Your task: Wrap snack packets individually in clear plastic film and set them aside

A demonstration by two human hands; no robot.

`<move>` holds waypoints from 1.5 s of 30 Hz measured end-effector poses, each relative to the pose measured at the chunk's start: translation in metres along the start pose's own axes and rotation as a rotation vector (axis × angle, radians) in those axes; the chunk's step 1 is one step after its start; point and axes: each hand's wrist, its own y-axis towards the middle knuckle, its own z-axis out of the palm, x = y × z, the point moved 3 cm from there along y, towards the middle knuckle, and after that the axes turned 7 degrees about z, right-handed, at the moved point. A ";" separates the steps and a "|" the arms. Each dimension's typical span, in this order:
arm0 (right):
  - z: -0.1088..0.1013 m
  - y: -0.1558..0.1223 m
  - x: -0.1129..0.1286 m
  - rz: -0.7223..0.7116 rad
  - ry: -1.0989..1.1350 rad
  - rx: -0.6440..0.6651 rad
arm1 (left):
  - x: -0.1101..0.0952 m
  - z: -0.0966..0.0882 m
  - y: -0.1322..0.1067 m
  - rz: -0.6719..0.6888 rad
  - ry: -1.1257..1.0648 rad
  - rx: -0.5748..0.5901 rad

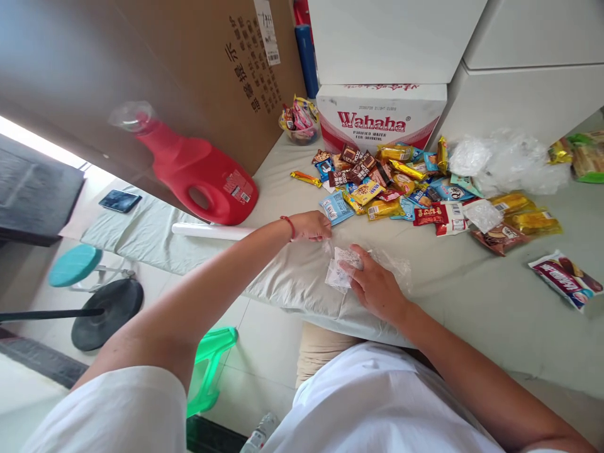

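My left hand (311,226), with a red cord at the wrist, is closed in a pinch at the edge of a clear plastic bag (394,267). My right hand (375,283) is closed around a small white packet with fine print (342,267); its thumb and fingers lie over part of it. The thin bag spreads out beneath and behind that hand, and I cannot tell whether the packet is inside it. Just beyond my left hand lies a light-blue snack packet (337,207), beside a pile of wrapped snacks (372,179).
A red jug (202,170) and a white roll (212,231) lie to the left by a large cardboard box (198,63). Behind the snacks stand a Wahaha carton (382,116) and a candy bowl (302,133). Crumpled plastic (514,160) and a wrapped snack (566,280) lie right.
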 end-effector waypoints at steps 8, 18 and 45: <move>-0.010 0.015 0.001 0.084 -0.103 0.120 | 0.017 -0.031 -0.024 0.130 0.117 -0.321; -0.017 0.019 0.012 0.041 -0.184 0.193 | -0.004 0.049 -0.074 0.581 0.247 -0.134; -0.029 0.025 0.018 0.045 -0.286 0.345 | 0.065 0.082 -0.163 0.243 0.350 -1.285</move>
